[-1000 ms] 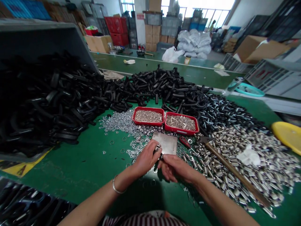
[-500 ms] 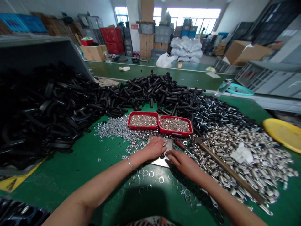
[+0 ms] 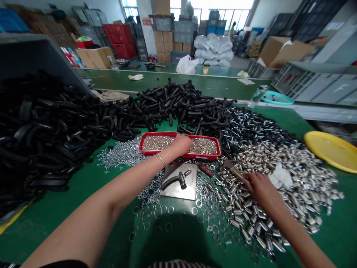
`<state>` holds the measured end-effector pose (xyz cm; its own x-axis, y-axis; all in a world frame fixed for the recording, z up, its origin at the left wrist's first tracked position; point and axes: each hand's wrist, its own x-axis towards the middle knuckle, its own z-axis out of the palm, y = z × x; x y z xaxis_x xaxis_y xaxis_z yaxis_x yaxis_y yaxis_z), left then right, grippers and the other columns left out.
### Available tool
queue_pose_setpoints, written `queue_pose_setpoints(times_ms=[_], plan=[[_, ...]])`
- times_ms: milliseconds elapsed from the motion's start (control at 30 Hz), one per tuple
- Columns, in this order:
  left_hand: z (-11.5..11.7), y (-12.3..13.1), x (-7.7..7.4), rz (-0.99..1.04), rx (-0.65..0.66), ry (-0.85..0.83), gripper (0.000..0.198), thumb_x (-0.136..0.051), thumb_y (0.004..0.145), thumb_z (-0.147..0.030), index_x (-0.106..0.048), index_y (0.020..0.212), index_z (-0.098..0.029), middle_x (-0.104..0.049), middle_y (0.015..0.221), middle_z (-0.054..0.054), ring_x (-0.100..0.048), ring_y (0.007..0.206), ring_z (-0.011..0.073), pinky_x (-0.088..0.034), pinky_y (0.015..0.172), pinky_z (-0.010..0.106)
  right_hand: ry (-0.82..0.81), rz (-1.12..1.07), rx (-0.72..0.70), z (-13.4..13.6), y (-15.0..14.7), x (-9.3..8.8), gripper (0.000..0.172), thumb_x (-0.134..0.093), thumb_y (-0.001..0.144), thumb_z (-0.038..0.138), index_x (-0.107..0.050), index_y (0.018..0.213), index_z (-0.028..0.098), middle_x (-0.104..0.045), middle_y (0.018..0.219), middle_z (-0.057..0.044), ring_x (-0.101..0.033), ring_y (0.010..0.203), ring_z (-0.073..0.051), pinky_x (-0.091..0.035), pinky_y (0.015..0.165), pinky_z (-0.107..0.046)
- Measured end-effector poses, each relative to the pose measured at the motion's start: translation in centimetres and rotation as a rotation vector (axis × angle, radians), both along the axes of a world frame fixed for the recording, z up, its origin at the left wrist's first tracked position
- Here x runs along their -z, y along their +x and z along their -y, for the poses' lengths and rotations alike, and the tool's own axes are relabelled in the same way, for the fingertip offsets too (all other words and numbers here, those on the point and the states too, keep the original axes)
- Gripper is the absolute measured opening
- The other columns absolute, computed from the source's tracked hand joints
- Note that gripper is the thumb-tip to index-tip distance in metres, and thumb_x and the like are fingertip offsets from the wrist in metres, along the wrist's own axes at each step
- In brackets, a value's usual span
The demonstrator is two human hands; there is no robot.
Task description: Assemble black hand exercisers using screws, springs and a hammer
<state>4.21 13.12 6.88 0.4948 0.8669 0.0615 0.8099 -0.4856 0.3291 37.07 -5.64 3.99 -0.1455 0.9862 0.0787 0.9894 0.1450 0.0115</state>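
Observation:
My left hand [image 3: 182, 145] reaches over the inner ends of two red trays, its fingers curled down and closed; what they hold, if anything, is hidden. Tiny metal pins fill the left tray [image 3: 141, 147] and the right tray [image 3: 218, 148]. With its fingers closed round the wooden handle, my right hand [image 3: 260, 188] grips a hammer [image 3: 237, 172], whose head rests among metal parts. Between my arms lies a metal plate [image 3: 191, 191]. On it sits a black plastic handle-like part [image 3: 175, 179] with a small ribbed metal cylinder [image 3: 187, 172] at its upper end.
A red-handled screwdriver [image 3: 206, 170] lies right of the plate. Loose metal rings [image 3: 158, 216] surround it. Silvery cylinders [image 3: 251, 216] are heaped at right, with black parts [image 3: 178, 100] behind the trays. A grey bin [image 3: 36, 48] of black parts stands left; a yellow lid [image 3: 331, 150] lies right.
My left hand has gone from the plate up to the trays. My right hand has moved right and taken hold of the hammer handle. The black part on the plate is now uncovered.

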Motion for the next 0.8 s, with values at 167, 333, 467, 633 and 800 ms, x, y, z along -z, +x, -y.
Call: queue_pose_setpoints(times_ms=[167,333,467,633,800], plan=[[0.7,-0.7,0.3,0.203,-0.016,0.001,0.013,-0.057,0.082,-0.015,-0.069,0.084,-0.018,-0.072,0.092,0.006,-0.063,0.090,0.0225,-0.040,0.083,0.033,-0.070,-0.032,-0.019,-0.5,0.5,1.0,0.040,-0.038,0.100,0.045,-0.066,0.104,0.016,-0.067,0.089,-0.014,-0.063,0.083,-0.028,-0.046,0.074,-0.037],[0.1,-0.4,0.4,0.567,-0.125,-0.104,0.012,-0.053,0.086,-0.016,-0.064,0.090,-0.015,-0.069,0.081,0.003,-0.061,0.067,0.0146,-0.044,0.068,0.026,-0.089,-0.050,-0.041,-1.5,0.1,-0.1,0.047,-0.034,0.099,0.051,-0.064,0.087,0.017,-0.064,0.078,-0.012,-0.060,0.073,-0.025,-0.044,0.067,-0.035],[0.1,-0.4,0.0,0.559,-0.182,-0.087,0.013,-0.051,0.088,-0.015,-0.063,0.092,-0.015,-0.070,0.085,0.006,-0.063,0.072,0.0158,-0.047,0.074,0.029,0.038,-0.027,-0.040,-1.6,-1.2,-2.5,0.052,-0.028,0.097,0.059,-0.056,0.078,0.020,-0.061,0.078,-0.014,-0.058,0.074,-0.028,-0.044,0.067,-0.039],[4.5,-3.6,-0.2,0.582,-0.080,-0.102,0.013,-0.055,0.089,-0.019,-0.068,0.091,-0.017,-0.070,0.091,0.006,-0.063,0.094,0.0194,-0.046,0.088,0.032,-0.091,-0.435,0.271,-0.1,-3.3,-5.0,0.042,-0.040,0.091,0.064,-0.047,0.091,0.022,-0.062,0.074,-0.010,-0.057,0.058,-0.023,-0.044,0.052,-0.035],[10.7,-7.0,1.5,0.640,-0.097,-0.333,0.015,-0.059,0.089,-0.031,-0.067,0.091,-0.018,-0.068,0.080,0.002,-0.063,0.072,0.0157,-0.047,0.070,0.028,-0.483,-1.187,0.291,2.1,-8.0,-5.2,0.036,-0.055,0.089,0.058,-0.041,0.098,0.026,-0.066,0.075,0.001,-0.049,0.042,-0.012,-0.040,0.035,-0.023]])
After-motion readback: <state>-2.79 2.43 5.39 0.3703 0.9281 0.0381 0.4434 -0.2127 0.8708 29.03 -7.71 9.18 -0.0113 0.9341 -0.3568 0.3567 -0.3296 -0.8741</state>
